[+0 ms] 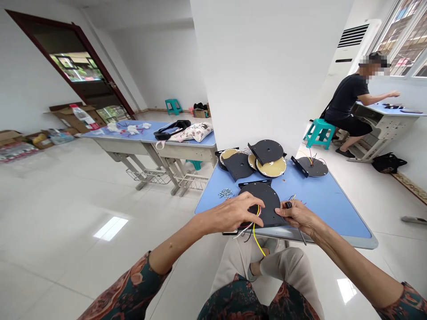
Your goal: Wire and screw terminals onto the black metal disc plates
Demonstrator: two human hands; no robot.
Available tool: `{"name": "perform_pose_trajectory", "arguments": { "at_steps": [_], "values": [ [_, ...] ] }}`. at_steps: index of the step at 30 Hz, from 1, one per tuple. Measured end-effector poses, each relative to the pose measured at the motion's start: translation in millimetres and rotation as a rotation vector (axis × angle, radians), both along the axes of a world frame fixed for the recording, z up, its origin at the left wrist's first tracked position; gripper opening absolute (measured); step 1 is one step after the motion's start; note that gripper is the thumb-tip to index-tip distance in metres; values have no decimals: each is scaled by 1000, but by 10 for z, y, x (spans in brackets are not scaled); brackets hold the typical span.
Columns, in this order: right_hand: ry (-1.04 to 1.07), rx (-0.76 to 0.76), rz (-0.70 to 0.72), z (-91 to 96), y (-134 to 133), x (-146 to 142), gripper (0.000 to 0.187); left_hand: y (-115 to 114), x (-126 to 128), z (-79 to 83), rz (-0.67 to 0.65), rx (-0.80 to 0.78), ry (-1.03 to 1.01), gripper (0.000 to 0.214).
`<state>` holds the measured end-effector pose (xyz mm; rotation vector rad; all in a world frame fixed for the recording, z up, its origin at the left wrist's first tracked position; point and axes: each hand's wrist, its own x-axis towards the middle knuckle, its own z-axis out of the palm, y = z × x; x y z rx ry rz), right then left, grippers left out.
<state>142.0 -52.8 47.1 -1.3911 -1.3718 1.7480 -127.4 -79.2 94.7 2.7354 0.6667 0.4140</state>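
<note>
A black round plate (267,198) lies at the near edge of the blue table (327,200), with red, yellow and white wires (255,231) hanging off its front. My left hand (235,212) rests on the plate's left side, its fingers curled over the wires. To the right, my right hand (295,214) is closed on a small black tool (288,205) at the plate's right edge; a thin shaft (302,236) sticks down below that hand.
More black and gold discs (267,158) are stacked at the table's far side, one (313,166) with wires. A pile of small screws (225,193) lies left of the plate. Another person sits at a desk (390,111) at the right. Two desks (150,138) stand left.
</note>
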Motion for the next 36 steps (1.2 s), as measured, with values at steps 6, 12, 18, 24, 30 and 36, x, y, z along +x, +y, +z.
{"name": "perform_pose_trajectory", "arguments": {
  "at_steps": [6, 12, 18, 24, 30, 36],
  "values": [
    [11, 2, -24, -105, 32, 52, 63, 151, 184, -64, -7, -147, -190, 26],
    [-189, 91, 71, -90, 55, 103, 48, 342, 404, -142, 292, -723, -825, 33],
    [-582, 516, 48, 242, -13, 79, 26, 432, 537, -190, 383, -832, -998, 43],
    [-536, 900, -120, 707, 50, -229, 23, 437, 589, -209, 426, -669, -827, 27],
    [-593, 1112, -24, 788, 250, -503, 12, 451, 627, -180, 484, -424, -686, 21],
    [-571, 1068, -170, 782, 283, -506, 21, 531, 577, -245, 400, -514, -681, 27]
  ]
}}
